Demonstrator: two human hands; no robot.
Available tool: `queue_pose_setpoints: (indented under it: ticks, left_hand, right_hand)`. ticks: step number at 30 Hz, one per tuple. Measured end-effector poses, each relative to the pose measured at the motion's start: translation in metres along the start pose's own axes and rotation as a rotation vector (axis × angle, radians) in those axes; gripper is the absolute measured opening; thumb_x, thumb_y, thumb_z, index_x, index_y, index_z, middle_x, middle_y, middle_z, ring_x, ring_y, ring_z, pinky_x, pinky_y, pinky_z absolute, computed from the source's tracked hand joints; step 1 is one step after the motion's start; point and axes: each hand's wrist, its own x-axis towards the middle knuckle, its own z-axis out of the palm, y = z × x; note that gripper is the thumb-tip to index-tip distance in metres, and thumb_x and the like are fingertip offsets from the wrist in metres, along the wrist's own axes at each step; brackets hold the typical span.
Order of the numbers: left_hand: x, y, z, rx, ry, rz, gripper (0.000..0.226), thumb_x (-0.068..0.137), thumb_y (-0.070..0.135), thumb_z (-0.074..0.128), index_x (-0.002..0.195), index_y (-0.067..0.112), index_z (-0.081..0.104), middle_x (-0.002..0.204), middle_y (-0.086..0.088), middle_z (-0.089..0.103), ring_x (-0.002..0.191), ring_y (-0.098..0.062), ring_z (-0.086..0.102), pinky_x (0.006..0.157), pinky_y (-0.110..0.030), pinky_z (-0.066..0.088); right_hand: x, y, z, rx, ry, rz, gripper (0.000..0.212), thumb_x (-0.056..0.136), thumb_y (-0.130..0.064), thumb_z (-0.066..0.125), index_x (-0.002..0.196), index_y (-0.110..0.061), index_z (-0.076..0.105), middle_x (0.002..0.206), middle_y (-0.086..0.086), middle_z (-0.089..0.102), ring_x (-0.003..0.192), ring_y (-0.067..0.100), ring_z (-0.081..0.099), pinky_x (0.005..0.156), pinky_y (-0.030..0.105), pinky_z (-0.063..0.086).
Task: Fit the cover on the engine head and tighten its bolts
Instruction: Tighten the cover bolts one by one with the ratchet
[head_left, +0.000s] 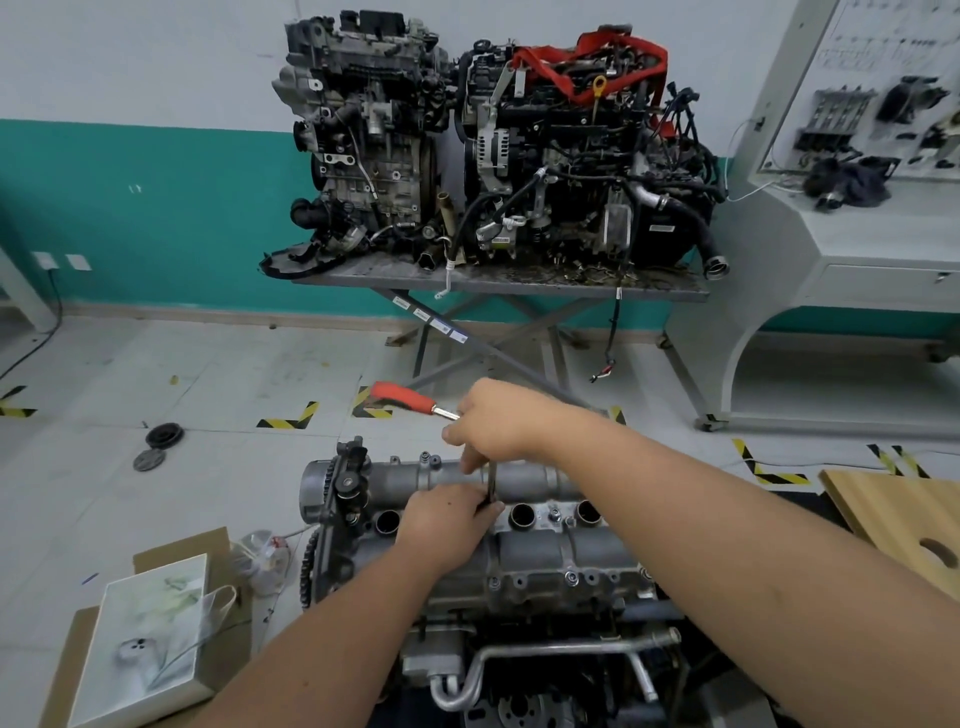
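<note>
The cover, a grey cast-metal part with a row of round plug wells along its centre, sits on top of the engine head in the lower middle of the view. A chain sprocket shows at the left end of the assembly, and a bent metal pipe runs across the near side below it.

The right hand reaches across from the right and grips the head end of a ratchet wrench. Its fingers are curled round the tool where the red handle meets the vertical extension bar. The red handle points up and to the left, clear of the cover. The extension bar runs straight down from the right hand to the cover.

The left hand rests on the cover near the centre wells. Its fingers pinch the lower end of the extension bar just above the cover surface. The bolt under the bar is hidden by the left hand.

Several bolts are visible along the near flange of the cover.

Behind, two complete engines stand on a folding metal counter against a teal-and-white wall. A white carton lies on the floor at lower left, and a wooden board lies at the right edge.
</note>
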Motion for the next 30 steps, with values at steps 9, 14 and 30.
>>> queue_pose_setpoints:
  ticks: [9, 14, 30]
  left_hand:
    - [0.002, -0.002, 0.004, -0.012, 0.029, 0.029, 0.037, 0.100, 0.054, 0.041, 0.084, 0.024, 0.055, 0.094, -0.002, 0.071, 0.091, -0.025, 0.066, 0.075, -0.037, 0.051]
    - [0.001, -0.002, 0.001, 0.015, 0.007, 0.053, 0.042, 0.102, 0.052, 0.037, 0.100, 0.022, 0.066, 0.099, -0.001, 0.072, 0.093, -0.023, 0.066, 0.077, -0.039, 0.053]
    - [-0.001, -0.001, 0.000, 0.084, -0.025, -0.002, 0.028, 0.102, 0.031, 0.038, 0.094, 0.015, 0.060, 0.102, -0.010, 0.071, 0.094, -0.036, 0.066, 0.067, -0.035, 0.035]
  right_hand:
    - [0.012, 0.021, 0.027, 1.377, 0.029, 0.164, 0.017, 0.096, -0.018, 0.054, 0.104, -0.005, 0.061, 0.069, 0.007, 0.073, 0.083, 0.023, 0.075, 0.062, 0.020, 0.041]
    - [0.008, 0.026, 0.040, 1.323, 0.005, 0.080, 0.027, 0.099, -0.030, 0.052, 0.105, -0.007, 0.065, 0.094, 0.012, 0.077, 0.089, 0.021, 0.073, 0.090, 0.036, 0.050]
    - [0.000, 0.033, 0.084, 0.861, 0.690, -0.303, 0.022, 0.098, -0.044, 0.050, 0.119, -0.050, 0.055, 0.119, -0.030, 0.054, 0.112, -0.016, 0.050, 0.088, 0.000, 0.036]
